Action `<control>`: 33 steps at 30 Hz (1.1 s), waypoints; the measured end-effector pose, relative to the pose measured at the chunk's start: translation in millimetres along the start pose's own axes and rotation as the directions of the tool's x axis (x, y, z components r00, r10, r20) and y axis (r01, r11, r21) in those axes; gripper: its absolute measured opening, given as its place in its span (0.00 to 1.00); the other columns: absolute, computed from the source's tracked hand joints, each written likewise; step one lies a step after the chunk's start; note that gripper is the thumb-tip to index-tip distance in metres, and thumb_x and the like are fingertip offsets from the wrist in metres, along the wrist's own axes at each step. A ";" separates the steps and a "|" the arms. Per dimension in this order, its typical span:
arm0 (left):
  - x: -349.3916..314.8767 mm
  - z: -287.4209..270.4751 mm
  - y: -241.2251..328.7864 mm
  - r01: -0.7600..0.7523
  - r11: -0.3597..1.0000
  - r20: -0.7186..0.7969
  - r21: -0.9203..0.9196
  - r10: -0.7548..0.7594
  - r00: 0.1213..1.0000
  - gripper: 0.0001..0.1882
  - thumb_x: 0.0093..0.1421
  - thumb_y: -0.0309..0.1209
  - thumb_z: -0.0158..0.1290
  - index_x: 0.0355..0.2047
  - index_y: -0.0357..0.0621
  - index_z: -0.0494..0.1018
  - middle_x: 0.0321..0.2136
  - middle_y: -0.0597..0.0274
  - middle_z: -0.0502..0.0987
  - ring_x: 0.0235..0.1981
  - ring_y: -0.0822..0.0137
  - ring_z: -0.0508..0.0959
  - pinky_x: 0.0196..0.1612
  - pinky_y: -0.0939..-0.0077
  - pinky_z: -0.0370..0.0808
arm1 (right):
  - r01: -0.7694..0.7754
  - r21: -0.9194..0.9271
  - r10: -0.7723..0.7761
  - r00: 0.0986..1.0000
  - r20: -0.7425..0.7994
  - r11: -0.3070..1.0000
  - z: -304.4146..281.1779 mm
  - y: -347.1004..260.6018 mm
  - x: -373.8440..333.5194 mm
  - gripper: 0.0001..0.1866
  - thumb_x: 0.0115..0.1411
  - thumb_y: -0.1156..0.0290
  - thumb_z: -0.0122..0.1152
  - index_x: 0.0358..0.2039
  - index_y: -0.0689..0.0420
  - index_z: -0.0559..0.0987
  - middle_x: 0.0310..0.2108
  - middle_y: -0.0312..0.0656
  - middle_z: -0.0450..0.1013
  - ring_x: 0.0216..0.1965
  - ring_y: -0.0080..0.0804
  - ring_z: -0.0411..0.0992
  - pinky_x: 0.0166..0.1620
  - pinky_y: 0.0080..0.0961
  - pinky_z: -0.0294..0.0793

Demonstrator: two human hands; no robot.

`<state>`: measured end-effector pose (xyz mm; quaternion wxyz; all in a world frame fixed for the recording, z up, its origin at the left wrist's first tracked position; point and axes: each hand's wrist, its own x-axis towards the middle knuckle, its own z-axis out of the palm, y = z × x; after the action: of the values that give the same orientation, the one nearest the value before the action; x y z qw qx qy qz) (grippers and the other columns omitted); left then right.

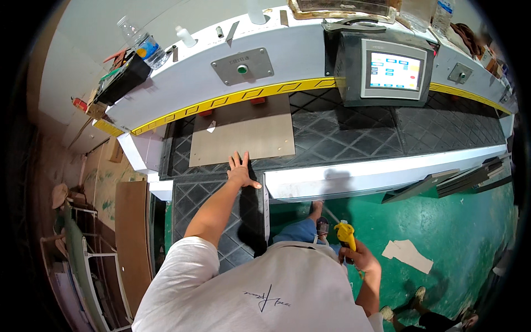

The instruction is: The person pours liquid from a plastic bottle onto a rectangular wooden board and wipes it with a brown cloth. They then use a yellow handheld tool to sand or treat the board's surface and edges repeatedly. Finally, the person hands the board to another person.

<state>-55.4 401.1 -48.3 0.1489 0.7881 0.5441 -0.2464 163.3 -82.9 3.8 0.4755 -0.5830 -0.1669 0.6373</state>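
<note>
A flat grey-brown panel [249, 130] lies on the black textured bed of a machine, its far edge by the yellow strip. My left hand [241, 174] is spread, with its fingertips at the panel's near edge and its palm over the black surface. Low on the right, away from the machine, my right hand [359, 257] is closed round the handle of a yellow air blow gun [344, 232]. A thin grey nozzle seems to point from it toward the machine. A small white scrap [211, 126] rests on the panel.
A touchscreen box [392, 69] juts over the bed at right. Along the beam runs a yellow guard strip [232, 102], with a green button [242, 69] above. Dark boards [464, 180] lean at right. Cardboard pieces [408, 254] lie on the green floor; another person's feet [418, 295] show nearby.
</note>
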 end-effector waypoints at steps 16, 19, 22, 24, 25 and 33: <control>3.4 10.4 -5.6 -0.025 1.000 -0.035 -0.001 0.025 0.999 0.88 0.29 0.56 0.81 0.77 0.66 0.26 0.77 0.43 0.23 0.78 0.41 0.29 0.71 0.37 0.58 | 0.129 0.172 -0.056 0.925 -0.375 0.977 -1.6 16.8 11.0 0.11 0.70 0.67 0.57 0.49 0.57 0.74 0.29 0.37 0.76 0.23 0.20 0.67 0.26 0.19 0.64; 2.2 8.9 -6.9 -0.019 1.000 -0.032 -0.007 0.019 0.999 0.88 0.29 0.55 0.81 0.77 0.65 0.26 0.77 0.42 0.23 0.78 0.41 0.29 0.71 0.37 0.58 | 0.018 0.001 -0.018 0.996 -0.082 1.000 -10.3 13.4 -0.5 0.15 0.69 0.63 0.62 0.51 0.56 0.75 0.29 0.33 0.76 0.25 0.18 0.68 0.28 0.17 0.67; 4.0 8.5 -3.8 -0.021 1.000 -0.029 -0.005 0.021 0.999 0.87 0.29 0.55 0.81 0.77 0.65 0.26 0.77 0.42 0.23 0.78 0.41 0.28 0.71 0.37 0.58 | -0.045 -0.129 0.055 0.996 0.071 0.991 -11.3 19.7 -2.9 0.16 0.68 0.63 0.63 0.52 0.56 0.75 0.31 0.33 0.77 0.25 0.17 0.67 0.29 0.17 0.67; 4.7 10.3 -4.4 -0.022 1.000 -0.026 0.000 0.022 0.999 0.87 0.29 0.55 0.81 0.77 0.65 0.27 0.76 0.42 0.23 0.77 0.41 0.28 0.71 0.36 0.58 | 0.025 0.034 -0.025 0.999 -0.025 0.999 -2.8 14.4 1.7 0.19 0.68 0.66 0.59 0.57 0.56 0.73 0.37 0.38 0.79 0.34 0.25 0.75 0.29 0.20 0.72; 4.3 9.6 -4.8 -0.024 1.000 -0.029 0.001 0.024 0.999 0.87 0.29 0.55 0.81 0.77 0.65 0.27 0.76 0.42 0.23 0.77 0.41 0.28 0.71 0.36 0.58 | 0.055 0.133 -0.047 0.997 -0.060 0.990 2.2 12.3 3.5 0.22 0.68 0.67 0.58 0.60 0.57 0.71 0.39 0.41 0.79 0.38 0.29 0.77 0.30 0.22 0.74; 3.0 7.7 -6.6 -0.054 0.997 -0.019 0.060 0.055 0.998 0.87 0.31 0.62 0.78 0.77 0.61 0.25 0.76 0.38 0.26 0.77 0.37 0.30 0.72 0.39 0.56 | 0.194 0.810 -0.079 0.980 -0.181 0.554 25.9 40.7 44.8 0.28 0.69 0.58 0.50 0.67 0.54 0.68 0.52 0.47 0.78 0.54 0.47 0.78 0.42 0.41 0.86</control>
<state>-62.4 401.9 -56.1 0.1264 0.8092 0.5162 -0.2504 129.2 -58.2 -46.8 0.7496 -0.3175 0.1342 0.5650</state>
